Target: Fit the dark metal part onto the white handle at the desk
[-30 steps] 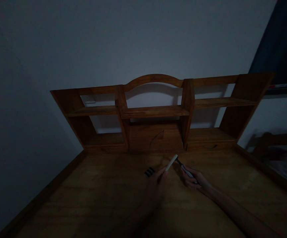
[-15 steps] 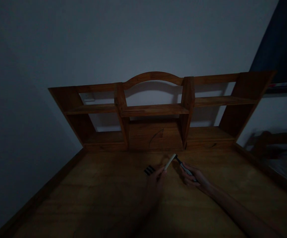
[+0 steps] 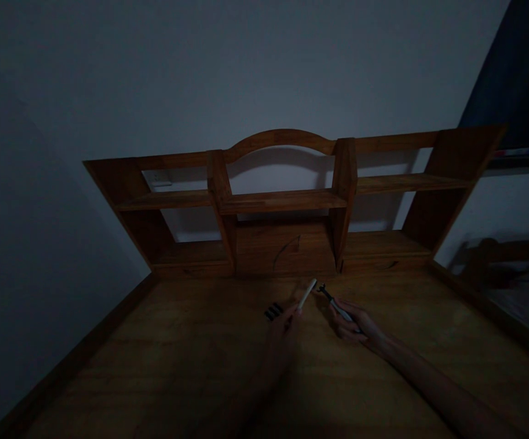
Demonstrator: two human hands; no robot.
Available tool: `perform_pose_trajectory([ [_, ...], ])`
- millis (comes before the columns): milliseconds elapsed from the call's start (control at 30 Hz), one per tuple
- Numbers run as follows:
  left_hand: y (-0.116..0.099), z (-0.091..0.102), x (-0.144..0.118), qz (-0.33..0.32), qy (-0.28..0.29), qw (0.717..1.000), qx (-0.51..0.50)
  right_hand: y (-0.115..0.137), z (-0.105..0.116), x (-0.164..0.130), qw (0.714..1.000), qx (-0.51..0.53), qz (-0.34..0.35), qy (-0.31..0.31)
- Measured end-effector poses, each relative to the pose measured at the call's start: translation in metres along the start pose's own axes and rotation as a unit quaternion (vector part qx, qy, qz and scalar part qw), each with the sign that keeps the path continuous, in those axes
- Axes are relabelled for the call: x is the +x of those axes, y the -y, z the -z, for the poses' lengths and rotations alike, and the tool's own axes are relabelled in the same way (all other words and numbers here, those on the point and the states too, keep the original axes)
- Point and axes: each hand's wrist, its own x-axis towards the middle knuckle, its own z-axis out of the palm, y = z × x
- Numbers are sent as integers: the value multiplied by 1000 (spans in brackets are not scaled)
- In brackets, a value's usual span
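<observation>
In dim light, my left hand [image 3: 285, 323] is closed around the lower end of a pale toothbrush [image 3: 306, 295], its head pointing up and away with dark bristles facing right. My right hand [image 3: 353, 320] grips a razor handle [image 3: 341, 310] with a grey body and a thin black neck. The neck ends in a small forked black tip, just right of the brush head, with a narrow gap between them. Beside my left hand, on the desk, lie several short black pieces [image 3: 273, 311] in a row; they look like razor cartridges, partly hidden by my fingers.
Beneath my hands is a wooden desk [image 3: 154, 366] with raised side edges. Along its back stands a wooden shelf unit [image 3: 285, 201] with open compartments and a closed middle panel [image 3: 287, 249]. Behind it is a pale wall [image 3: 246, 67]; a dark window-like panel [image 3: 515, 73] is at upper right.
The toothbrush head has moved left, away from the razor handle's tip, and my left hand shifted slightly left with it. The forked tip now shows. My right hand stays nearly still.
</observation>
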Motion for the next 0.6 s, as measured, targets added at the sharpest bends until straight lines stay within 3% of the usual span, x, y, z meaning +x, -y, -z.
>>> perform_pose_trajectory([
  [233,-10,3,-1,2,17,1000,-2,-2,1,-1,1000,-1,9,-3],
  [600,6,2,4,-11,-9,1000,28,-4,5,2,1000,-11,16,-5],
])
